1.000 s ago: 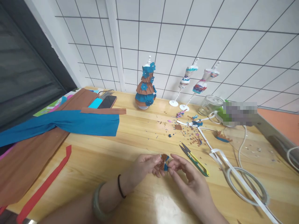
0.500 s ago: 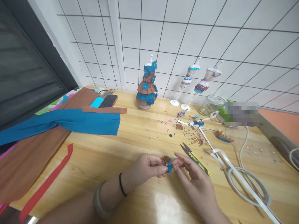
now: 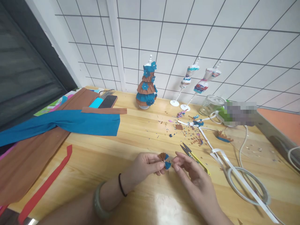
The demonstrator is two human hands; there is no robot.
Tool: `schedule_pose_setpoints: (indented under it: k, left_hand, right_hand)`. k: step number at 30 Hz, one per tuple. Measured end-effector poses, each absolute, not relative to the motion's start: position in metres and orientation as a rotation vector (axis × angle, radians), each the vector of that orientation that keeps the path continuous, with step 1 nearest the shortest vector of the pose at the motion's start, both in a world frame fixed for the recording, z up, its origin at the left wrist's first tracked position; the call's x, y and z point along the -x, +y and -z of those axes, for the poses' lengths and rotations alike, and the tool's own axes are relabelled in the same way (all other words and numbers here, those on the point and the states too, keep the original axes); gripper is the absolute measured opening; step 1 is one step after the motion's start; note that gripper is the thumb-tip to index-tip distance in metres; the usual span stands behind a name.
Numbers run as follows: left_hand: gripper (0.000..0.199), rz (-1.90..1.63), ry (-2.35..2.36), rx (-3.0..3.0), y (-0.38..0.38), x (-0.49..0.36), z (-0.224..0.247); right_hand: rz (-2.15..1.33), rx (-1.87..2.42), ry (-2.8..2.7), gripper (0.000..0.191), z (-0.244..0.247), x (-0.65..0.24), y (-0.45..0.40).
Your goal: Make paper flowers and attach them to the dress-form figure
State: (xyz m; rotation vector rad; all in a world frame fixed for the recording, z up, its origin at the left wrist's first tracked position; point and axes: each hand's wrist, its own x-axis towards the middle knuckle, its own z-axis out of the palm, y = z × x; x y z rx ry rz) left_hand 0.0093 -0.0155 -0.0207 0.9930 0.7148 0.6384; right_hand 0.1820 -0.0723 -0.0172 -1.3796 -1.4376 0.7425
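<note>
Between its thumb and fingers, my left hand [image 3: 148,165] pinches a small fan-shaped paper piece [image 3: 166,165], part brown and part blue, with pleated edges. My right hand [image 3: 193,175] is just right of it, fingers curved and apart, touching nothing visible. Green and yellow thread snips [image 3: 187,150] lie on the table behind my right hand, which partly hides them. Further back stands a small dress form [image 3: 145,84] in tiered brown and blue crepe paper with blue flowers.
Two white mini dress forms [image 3: 185,82] [image 3: 203,83] stand near the tiled wall, with paper scraps [image 3: 195,139] before them. At right are a tape roll [image 3: 264,187] and glass jar [image 3: 212,104]. Blue crepe paper [image 3: 93,123], a red strip [image 3: 50,179] and a phone [image 3: 108,102] lie left.
My right hand's fingers have come off the paper piece and spread a little. The piece now shows more of its blue part, still in my left hand.
</note>
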Motion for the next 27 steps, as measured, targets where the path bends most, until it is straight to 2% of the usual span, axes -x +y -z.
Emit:
schedule_pose_setpoints:
  k: [5, 14, 27]
  left_hand:
    - [0.026, -0.632, 0.699, -1.000, -0.0161, -0.0096, 0.0196]
    - [0.027, -0.574, 0.672, -1.022, -0.0195, -0.0105, 0.0159]
    - [0.035, -0.572, 0.687, -1.040, -0.0185, -0.0103, 0.0153]
  right_hand:
    - [-0.931, 1.308, -1.384, 0.031, 0.0120, -0.1757, -0.0717]
    - [-1.056, 1.352, -1.181, 0.030, 0.0102, -0.1772, -0.0684]
    - [-1.011, 1.352, -1.198, 0.028, 0.0100, -0.1780, -0.0706]
